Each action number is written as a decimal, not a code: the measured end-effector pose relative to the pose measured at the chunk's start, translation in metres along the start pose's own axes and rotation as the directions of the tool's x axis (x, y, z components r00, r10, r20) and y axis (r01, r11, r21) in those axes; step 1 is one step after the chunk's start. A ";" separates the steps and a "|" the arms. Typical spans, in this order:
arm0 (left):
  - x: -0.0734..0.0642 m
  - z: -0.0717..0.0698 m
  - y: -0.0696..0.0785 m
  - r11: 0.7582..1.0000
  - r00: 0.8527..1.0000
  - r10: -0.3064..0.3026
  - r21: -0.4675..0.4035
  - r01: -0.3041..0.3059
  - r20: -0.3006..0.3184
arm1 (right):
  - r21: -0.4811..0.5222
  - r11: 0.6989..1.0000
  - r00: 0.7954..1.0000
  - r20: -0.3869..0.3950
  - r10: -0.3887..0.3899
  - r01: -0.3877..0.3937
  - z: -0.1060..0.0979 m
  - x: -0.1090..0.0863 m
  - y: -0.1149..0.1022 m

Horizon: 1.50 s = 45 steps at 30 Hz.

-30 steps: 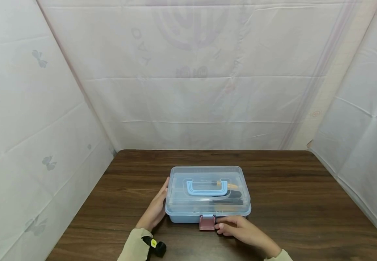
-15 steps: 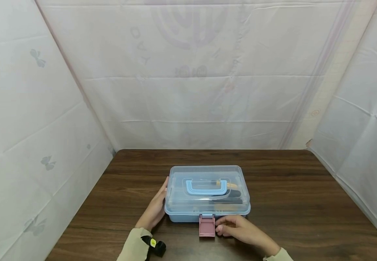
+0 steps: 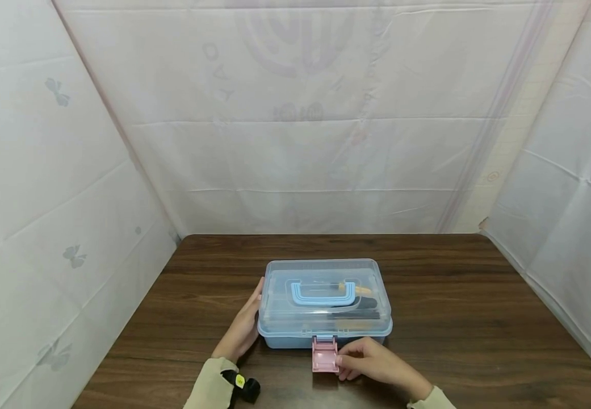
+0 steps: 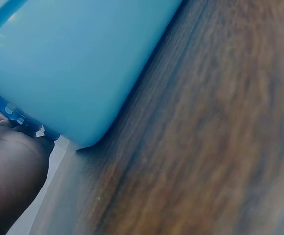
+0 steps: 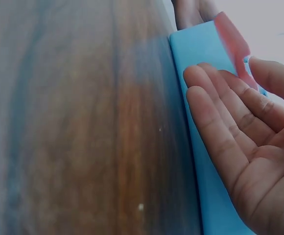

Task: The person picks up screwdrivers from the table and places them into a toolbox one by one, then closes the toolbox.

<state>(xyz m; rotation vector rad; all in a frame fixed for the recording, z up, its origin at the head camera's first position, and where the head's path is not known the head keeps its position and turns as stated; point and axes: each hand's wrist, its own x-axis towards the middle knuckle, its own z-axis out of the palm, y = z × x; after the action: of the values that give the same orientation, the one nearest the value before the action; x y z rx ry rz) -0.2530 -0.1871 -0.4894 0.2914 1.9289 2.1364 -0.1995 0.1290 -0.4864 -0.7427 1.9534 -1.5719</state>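
A blue plastic storage box (image 3: 290, 341) with a clear lid (image 3: 321, 267) and a blue handle (image 3: 323, 300) sits on the table. My left hand (image 3: 241, 332) lies along the box's left side, fingers extended; the left wrist view shows it at the back corner of the blue box wall (image 4: 83, 63). At the front, a pink latch (image 3: 324, 357) stands swung outward from the rim. My right hand (image 3: 377, 363) has thumb and index finger at the latch's right edge, pinching it. In the right wrist view, the latch (image 5: 232, 39) lies between thumb and index finger.
Tools with yellowish and dark parts (image 3: 361, 304) show dimly through the lid. The brown wooden table (image 3: 453, 295) extends around the box. White sheeting (image 3: 295, 170) encloses the back and both sides. A black strap device (image 3: 249, 391) is on the left wrist.
The pink latch has swung up and outward from its hanging position. My right thumb and fingers have shifted slightly left onto its edge. The left hand and box stay in place.
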 end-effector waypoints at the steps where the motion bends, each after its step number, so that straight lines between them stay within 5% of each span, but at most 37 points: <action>1: 0.000 0.000 0.000 1.000 1.000 0.000 0.000 0.000 0.000 | -0.002 1.000 1.000 0.000 -0.001 0.001 0.001 0.000 0.000; 32: 0.000 -0.001 -0.001 1.000 1.000 0.005 -0.023 -0.005 0.001 | 0.013 1.000 1.000 0.027 0.012 -0.013 -0.001 0.000 -0.011; 45: 0.000 -0.001 -0.002 1.000 1.000 0.008 -0.025 -0.008 0.012 | 0.035 0.998 0.997 0.043 -0.061 0.060 -0.003 -0.002 -0.022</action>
<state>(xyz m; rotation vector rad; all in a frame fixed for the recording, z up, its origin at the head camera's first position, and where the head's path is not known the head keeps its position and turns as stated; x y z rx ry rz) -0.2537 -0.1878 -0.4912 0.3078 1.8965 2.1566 -0.1983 0.1287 -0.4641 -0.8229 1.8849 -1.6062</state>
